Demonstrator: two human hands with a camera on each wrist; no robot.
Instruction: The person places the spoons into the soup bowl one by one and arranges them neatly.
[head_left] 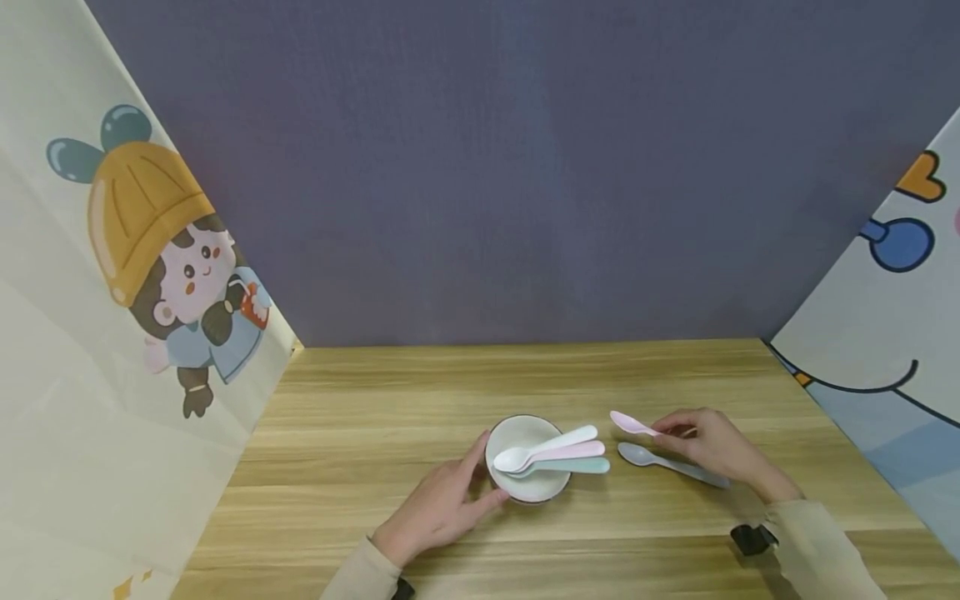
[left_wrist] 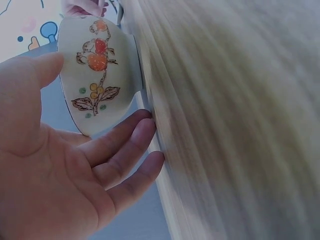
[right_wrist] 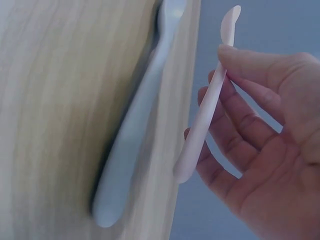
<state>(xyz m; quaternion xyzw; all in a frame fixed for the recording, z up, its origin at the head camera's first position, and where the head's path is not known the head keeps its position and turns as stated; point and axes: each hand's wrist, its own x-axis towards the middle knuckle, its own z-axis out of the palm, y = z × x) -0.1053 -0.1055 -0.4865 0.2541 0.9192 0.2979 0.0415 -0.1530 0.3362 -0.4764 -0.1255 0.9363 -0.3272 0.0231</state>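
Note:
A white bowl (head_left: pixel 501 429) sits on the table, its outside painted with orange and red fruit, as the left wrist view shows. My left hand (head_left: pixel 442 504) holds it at its left side, thumb and index finger against the wall. Inside lean a white spoon (head_left: pixel 570 438), a pink spoon (head_left: pixel 577 451) and a teal spoon (head_left: pixel 581 466), handles over the right rim. Between thumb and fingers, my right hand (head_left: pixel 716 442) pinches another pink spoon (right_wrist: pixel 202 117), held above the tabletop. Just below it in the head view, a grey spoon (head_left: pixel 686 469) lies on the wood.
The wooden table (head_left: pixel 360 408) meets a dark purple-grey panel (head_left: pixel 510 183) at the back. Light panels with cartoon prints stand on both sides, a child in a yellow hat (head_left: pixel 157 221) on the left one.

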